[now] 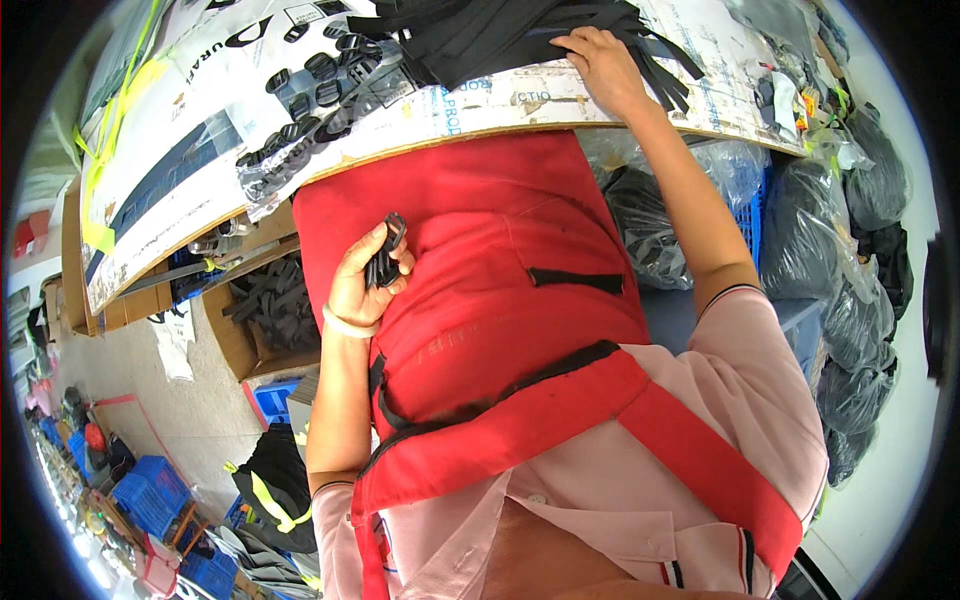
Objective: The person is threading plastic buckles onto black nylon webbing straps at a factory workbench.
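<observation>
In front of my red apron, my left hand point(362, 280) is closed around a small bunch of black buckled straps point(384, 258). A dark ring-like buckle end sticks up above the thumb, and the fingers hide part of the bunch. My right hand point(604, 68) reaches over the worktable, its fingers stretched out across a heap of flat black webbing straps point(480, 42). I see no strap clearly gripped by it. Left of that heap lie several black plastic buckles point(318, 68), some of them on clear plastic.
The white-topped worktable point(520, 98) has a bare wooden front edge. Beneath it on the left stands a cardboard box point(232, 330) of black strap pieces. Stuffed black plastic bags point(800, 225) pile up on the right. Blue crates point(152, 495) stand farther off at lower left.
</observation>
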Motion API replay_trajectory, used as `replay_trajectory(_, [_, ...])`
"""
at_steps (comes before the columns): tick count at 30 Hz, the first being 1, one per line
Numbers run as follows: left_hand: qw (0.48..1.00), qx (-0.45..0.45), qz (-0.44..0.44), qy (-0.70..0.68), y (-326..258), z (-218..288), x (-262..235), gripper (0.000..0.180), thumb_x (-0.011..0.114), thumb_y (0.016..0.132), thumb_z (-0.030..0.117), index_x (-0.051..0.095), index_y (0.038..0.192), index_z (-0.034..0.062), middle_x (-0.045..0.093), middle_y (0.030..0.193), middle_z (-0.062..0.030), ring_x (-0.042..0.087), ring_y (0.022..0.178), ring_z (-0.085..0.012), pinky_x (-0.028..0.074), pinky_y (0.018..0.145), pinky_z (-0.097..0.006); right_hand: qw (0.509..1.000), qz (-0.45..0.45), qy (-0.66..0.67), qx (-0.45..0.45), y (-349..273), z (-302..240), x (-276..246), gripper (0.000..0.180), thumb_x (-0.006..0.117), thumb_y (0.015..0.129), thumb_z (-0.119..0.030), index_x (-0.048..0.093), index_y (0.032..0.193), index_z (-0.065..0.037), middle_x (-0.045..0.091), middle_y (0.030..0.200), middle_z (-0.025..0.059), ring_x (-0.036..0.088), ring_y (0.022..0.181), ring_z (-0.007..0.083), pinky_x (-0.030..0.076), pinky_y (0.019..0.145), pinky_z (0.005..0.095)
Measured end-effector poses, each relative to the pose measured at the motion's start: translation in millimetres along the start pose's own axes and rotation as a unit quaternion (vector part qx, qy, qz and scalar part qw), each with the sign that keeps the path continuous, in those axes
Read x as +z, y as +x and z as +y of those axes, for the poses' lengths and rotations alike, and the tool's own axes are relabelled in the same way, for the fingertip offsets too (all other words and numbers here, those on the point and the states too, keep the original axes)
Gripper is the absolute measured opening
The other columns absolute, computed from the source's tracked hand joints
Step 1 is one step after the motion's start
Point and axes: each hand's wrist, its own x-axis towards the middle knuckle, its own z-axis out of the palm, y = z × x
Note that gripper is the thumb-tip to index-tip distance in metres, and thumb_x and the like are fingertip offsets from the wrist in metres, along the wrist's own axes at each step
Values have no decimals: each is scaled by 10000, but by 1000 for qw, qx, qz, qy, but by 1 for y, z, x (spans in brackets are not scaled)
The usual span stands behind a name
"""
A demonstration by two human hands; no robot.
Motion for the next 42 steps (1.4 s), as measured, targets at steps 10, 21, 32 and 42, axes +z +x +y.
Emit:
replay_trajectory(10, [998,25,25,48,3,-1,12,181,570,927,208,604,975,37,594,799,-59,603,700,-161,437,454,-234,981,146,74,-100,-5,-53,-23,136,635,823,-191,688,917,-109,632,976,25,562,963,225,448,789,345])
replay_trajectory(21, [955,202,97,194,-7,-7,49,165,600,916,153,661,899,0,631,715,-57,582,564,-103,429,416,-202,784,-144,603,10,-24,-213,-100,133,602,891,-158,631,916,-31,643,768,54,612,672,163,464,585,277])
replay_trajectory(32, [891,293,212,276,-7,-15,50,137,629,877,34,679,994,-15,645,744,-46,566,565,-67,432,439,-181,506,-299,751,300,-36,-234,-76,201,581,908,-207,590,863,-11,622,695,72,570,516,103,463,464,215])
replay_trajectory(42, [666,456,205,554,-4,-13,37,163,679,805,-10,663,961,-51,617,732,-107,591,663,-118,467,574,-271,499,-247,781,284,-34,-248,-56,194,537,951,-206,579,984,-19,604,759,49,572,612,100,468,536,210])
